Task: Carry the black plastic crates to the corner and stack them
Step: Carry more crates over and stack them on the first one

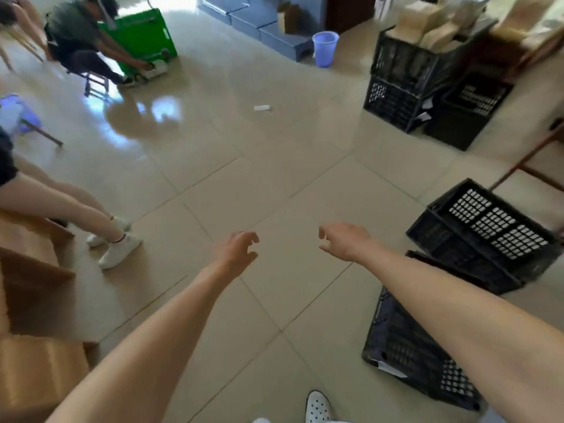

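Note:
Both my arms reach forward over the beige tiled floor. My left hand (236, 250) and my right hand (343, 241) are empty, fingers curled but apart, hovering above bare tiles. To my right lies a black plastic crate (485, 230) upside down on the floor, its grid bottom facing up. Another black crate (409, 349) sits closer to me, partly hidden under my right forearm. At the far right stands a stack of black crates (396, 83), the top one filled with brown packages, with one more black crate (470, 114) beside it.
A person's legs in white shoes (117, 247) stand at left beside cardboard boxes (33, 300). Another person crouches at a green box (143, 38) far left. A lilac bucket (325, 48), grey boxes (259, 22), a wooden table leg (525, 163) and a paper scrap (262, 108) are around.

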`<state>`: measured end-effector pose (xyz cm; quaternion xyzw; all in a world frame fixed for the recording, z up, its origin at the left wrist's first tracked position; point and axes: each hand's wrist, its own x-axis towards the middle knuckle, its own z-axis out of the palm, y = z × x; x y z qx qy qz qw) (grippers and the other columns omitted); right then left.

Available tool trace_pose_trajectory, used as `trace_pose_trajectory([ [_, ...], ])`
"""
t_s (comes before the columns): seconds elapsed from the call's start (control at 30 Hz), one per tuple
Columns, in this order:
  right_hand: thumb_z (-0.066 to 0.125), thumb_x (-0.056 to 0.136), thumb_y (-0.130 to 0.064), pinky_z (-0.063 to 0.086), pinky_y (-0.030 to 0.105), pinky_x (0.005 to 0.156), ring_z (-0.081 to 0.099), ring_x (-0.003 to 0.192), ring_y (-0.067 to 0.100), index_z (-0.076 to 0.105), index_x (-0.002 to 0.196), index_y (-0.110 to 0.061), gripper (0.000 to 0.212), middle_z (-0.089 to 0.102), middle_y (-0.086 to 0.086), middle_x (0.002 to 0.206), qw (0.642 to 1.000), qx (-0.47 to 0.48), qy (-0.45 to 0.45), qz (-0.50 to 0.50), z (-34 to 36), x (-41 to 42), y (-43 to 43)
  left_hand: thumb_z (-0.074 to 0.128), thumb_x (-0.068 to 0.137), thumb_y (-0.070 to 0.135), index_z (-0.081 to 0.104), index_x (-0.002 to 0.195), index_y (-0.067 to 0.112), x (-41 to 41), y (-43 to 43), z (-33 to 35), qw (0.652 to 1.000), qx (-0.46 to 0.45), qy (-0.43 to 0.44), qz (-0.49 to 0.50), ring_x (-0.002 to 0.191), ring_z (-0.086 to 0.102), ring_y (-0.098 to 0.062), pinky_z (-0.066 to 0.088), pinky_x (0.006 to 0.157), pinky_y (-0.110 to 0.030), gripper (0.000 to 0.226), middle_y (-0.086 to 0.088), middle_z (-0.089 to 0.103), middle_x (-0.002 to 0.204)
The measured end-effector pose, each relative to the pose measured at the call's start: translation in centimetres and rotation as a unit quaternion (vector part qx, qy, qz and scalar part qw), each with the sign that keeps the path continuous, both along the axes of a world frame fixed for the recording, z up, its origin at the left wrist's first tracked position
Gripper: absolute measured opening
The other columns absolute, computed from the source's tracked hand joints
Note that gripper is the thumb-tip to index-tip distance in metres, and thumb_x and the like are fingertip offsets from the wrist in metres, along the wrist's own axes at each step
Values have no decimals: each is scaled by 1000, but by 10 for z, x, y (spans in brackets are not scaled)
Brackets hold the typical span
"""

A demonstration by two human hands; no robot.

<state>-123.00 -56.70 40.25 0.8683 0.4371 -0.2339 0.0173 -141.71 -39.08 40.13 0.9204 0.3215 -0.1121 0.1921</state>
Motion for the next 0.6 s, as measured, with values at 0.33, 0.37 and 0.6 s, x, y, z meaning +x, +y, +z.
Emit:
trace_pose_trajectory([
  [0.33,45,94,-30,44,38,83,55,112,30,54,121,-18,31,59,8,125,983,-28,8,-179,-25,153,1,64,91,26,59,126,24,246,56,-26,977,4,-11,-211,113,58,-21,47,91,-33,36,2,63,122],
  [0.37,45,94,-30,43,38,81,55,110,29,54,121,-18,31,59,8,123,980,-35,15,-197,-27,166,0,64,90,26,59,126,26,273,59,-26,973,4,-13,-230,114,58,-20,47,91,-34,36,3,63,122],
  [0.6,46,94,-31,35,32,67,57,102,24,56,116,-21,26,60,3,118,932,-6,57,-358,-50,262,-36,64,90,28,57,127,29,447,34,-44,928,2,-22,-373,115,59,-18,43,84,-30,37,6,65,121],
])
